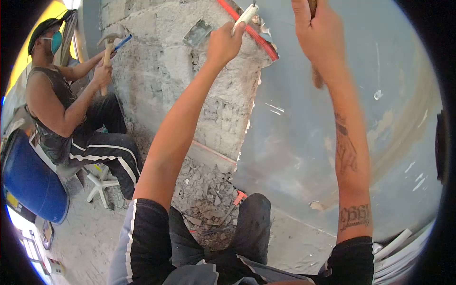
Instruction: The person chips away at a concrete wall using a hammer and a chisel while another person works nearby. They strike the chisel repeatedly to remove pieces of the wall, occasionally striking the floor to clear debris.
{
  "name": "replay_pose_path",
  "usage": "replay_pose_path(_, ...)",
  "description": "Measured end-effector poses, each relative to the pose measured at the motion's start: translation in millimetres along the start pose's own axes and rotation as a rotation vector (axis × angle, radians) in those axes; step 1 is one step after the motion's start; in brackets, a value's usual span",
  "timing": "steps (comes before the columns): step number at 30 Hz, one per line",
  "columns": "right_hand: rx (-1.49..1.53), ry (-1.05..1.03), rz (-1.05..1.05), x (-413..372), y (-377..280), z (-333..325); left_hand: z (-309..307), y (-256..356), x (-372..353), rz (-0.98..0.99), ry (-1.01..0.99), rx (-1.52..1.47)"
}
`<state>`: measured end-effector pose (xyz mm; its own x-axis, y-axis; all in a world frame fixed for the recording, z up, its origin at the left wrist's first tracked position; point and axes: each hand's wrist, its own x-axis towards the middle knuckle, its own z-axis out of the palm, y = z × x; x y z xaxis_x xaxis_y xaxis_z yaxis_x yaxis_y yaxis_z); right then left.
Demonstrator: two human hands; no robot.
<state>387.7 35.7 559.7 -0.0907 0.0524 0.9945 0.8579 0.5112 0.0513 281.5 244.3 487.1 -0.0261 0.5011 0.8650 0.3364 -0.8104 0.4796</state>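
Observation:
My left hand point(224, 45) is raised and shut on a white-handled chisel point(244, 16), whose tip meets the chipped grey wall point(218, 95) beside an orange corrugated conduit point(249, 31). My right hand point(316, 33) is higher, at the top edge, shut on a wooden hammer handle point(316, 76) that sticks out below the fist; the hammer head is out of view. A metal electrical box point(197, 32) is set in the wall left of the chisel.
A masked co-worker point(61, 99) sits at the left on a white stool point(100, 185), striking a blue chisel with a hammer point(110, 40). A blue barrel point(31, 183) lies at far left. Rubble point(204, 194) is piled at the wall's foot. Smooth grey-blue wall point(323, 142) fills the right.

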Motion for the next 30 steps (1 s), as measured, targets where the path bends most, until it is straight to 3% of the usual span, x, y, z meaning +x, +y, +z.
replay_pose_path(1, 0.001, 0.0, 0.003, -5, 11, 7, 0, -1, 0, -0.012, -0.013, 0.012)
replay_pose_path(3, -0.14, -0.189, 0.149, -12, 50, 30, 2, 0, -1, 0.019, 0.027, 0.04)
replay_pose_path(4, -0.136, -0.192, 0.142, -6, 64, 34, 2, 0, -2, 0.048, 0.067, 0.065)
replay_pose_path(6, -0.322, -0.488, 0.01, 5, 75, 35, 1, -1, -4, 0.032, 0.045, 0.025)
replay_pose_path(7, -0.323, -0.486, 0.002, 8, 70, 33, -1, -1, -2, 0.02, 0.032, -0.019)
replay_pose_path(10, -0.261, -0.326, 0.065, 16, 37, 11, -13, 6, -3, 0.034, 0.051, 0.084)
replay_pose_path(12, -0.043, -0.125, 0.081, 13, 7, -7, -18, 8, -4, 0.034, 0.048, 0.047)
replay_pose_path(16, -0.02, -0.128, 0.102, 12, -4, -24, -27, 14, -4, 0.093, 0.051, -0.014)
replay_pose_path(18, 0.063, -0.23, 0.34, 3, 4, -24, -26, 21, -6, 0.089, 0.011, -0.033)
replay_pose_path(20, 0.053, -0.198, 0.304, -14, 16, -25, -24, 25, -10, 0.084, -0.027, -0.051)
replay_pose_path(22, 0.048, -0.164, 0.261, -36, 24, -24, -19, 27, -14, 0.263, -0.005, 0.256)
replay_pose_path(24, 0.255, -0.113, 0.482, -65, 26, -25, -14, 25, -16, 0.328, 0.012, 0.355)
replay_pose_path(28, 0.587, 0.019, 0.585, -111, 37, -13, -4, 16, -21, 0.428, 0.084, 0.454)
replay_pose_path(30, 0.782, 0.198, 0.735, -122, 33, -3, 0, 14, -24, 0.444, 0.114, 0.454)
